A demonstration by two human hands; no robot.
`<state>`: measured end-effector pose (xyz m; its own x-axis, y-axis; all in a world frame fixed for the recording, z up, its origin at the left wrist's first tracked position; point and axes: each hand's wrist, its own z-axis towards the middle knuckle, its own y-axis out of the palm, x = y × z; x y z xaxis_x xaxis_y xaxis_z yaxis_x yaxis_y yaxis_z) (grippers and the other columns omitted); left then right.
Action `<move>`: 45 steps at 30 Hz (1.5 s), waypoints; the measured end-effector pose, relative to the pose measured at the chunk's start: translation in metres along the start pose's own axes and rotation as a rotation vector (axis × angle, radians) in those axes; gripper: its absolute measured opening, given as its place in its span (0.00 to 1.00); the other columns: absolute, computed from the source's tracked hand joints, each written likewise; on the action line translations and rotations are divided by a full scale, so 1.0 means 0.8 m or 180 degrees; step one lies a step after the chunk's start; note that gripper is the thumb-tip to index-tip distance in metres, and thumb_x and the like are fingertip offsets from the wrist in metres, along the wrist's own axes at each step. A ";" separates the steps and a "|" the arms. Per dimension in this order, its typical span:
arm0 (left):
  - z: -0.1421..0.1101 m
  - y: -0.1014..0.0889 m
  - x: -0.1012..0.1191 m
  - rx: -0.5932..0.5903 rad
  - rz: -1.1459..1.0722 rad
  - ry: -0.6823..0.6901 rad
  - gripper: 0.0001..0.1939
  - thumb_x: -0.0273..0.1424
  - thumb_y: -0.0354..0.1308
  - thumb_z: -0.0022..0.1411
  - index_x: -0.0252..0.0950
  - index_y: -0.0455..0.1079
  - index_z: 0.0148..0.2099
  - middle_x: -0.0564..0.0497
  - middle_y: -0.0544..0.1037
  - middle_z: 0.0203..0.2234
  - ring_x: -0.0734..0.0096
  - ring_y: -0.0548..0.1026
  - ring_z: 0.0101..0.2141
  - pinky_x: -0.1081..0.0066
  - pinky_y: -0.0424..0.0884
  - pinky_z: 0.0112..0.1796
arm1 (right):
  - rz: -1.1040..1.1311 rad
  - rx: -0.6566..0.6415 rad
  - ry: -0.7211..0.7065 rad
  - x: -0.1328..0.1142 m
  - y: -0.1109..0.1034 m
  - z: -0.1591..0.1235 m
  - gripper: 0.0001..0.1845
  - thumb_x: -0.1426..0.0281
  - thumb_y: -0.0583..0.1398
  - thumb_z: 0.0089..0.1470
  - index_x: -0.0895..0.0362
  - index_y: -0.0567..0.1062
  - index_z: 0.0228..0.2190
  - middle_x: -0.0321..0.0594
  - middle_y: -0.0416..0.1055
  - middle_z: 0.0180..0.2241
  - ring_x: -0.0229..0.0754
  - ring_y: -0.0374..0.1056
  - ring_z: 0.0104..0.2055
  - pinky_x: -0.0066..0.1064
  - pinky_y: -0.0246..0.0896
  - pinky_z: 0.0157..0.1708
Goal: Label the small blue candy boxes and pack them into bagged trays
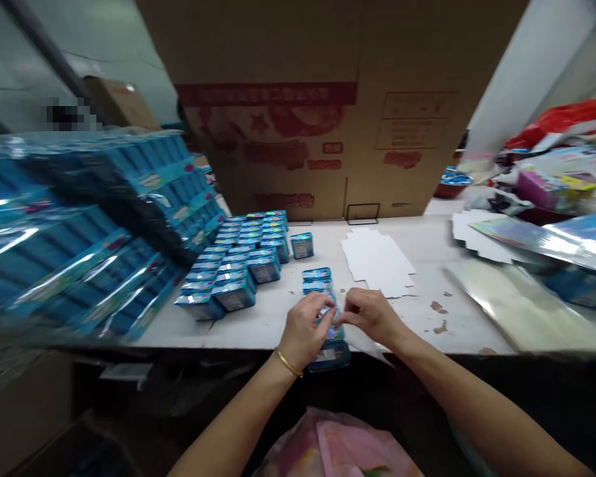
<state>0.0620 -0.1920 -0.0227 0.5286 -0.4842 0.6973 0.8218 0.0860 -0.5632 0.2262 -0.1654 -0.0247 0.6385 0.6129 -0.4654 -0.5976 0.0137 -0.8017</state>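
My left hand (304, 329) is over a short row of small blue boxes (316, 273) near the table's front edge. Its thumb and fingers are pinched together above the boxes. Facing it, my right hand (370, 314) has curled fingers and a thumb pinched close to the left fingertips. Whatever is between the fingers is too small or too hidden to make out. The nearest blue box (330, 358) sticks out below my hands at the edge of the table, and the middle of the row is partly covered by my fingers.
Several small blue boxes (233, 293) stand in rows at left, with one apart (302, 246). Wrapped stacks of blue packs (69, 265) rise farther left. A large cardboard carton (298, 132) blocks the back. Flat white card (377, 260) and cream sheets (521, 305) lie right.
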 end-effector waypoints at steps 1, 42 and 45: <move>-0.003 0.000 -0.001 0.0036 0.0159 0.0003 0.05 0.26 0.50 0.55 0.36 0.67 0.32 0.50 0.71 0.28 0.72 0.68 0.31 0.71 0.65 0.35 | 0.0024 0.0000 0.0020 0.000 0.000 0.000 0.15 0.64 0.59 0.48 0.57 0.64 0.17 0.32 0.63 0.18 0.32 0.58 0.20 0.24 0.48 0.21; 0.079 0.070 -0.223 0.1328 -0.1550 -0.2095 0.13 0.30 0.55 0.51 0.33 0.67 0.40 0.47 0.74 0.27 0.66 0.73 0.34 0.68 0.66 0.40 | 0.2446 0.1068 0.2442 0.144 0.152 0.107 0.12 0.65 0.57 0.43 0.56 0.70 0.32 0.44 0.73 0.33 0.45 0.70 0.35 0.35 0.65 0.35; 0.065 0.080 -0.228 0.1287 -0.1266 -0.2145 0.17 0.33 0.52 0.52 0.31 0.67 0.44 0.43 0.75 0.33 0.62 0.72 0.39 0.65 0.64 0.43 | 0.1544 0.1078 0.2078 0.135 0.171 0.093 0.17 0.60 0.52 0.46 0.55 0.71 0.36 0.44 0.72 0.38 0.48 0.67 0.41 0.39 0.61 0.42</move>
<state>0.0293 -0.0529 -0.1625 0.0954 0.0620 0.9935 0.9165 0.3839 -0.1120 0.1774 -0.0383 -0.1568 0.3649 0.0395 -0.9302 -0.9204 0.1662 -0.3540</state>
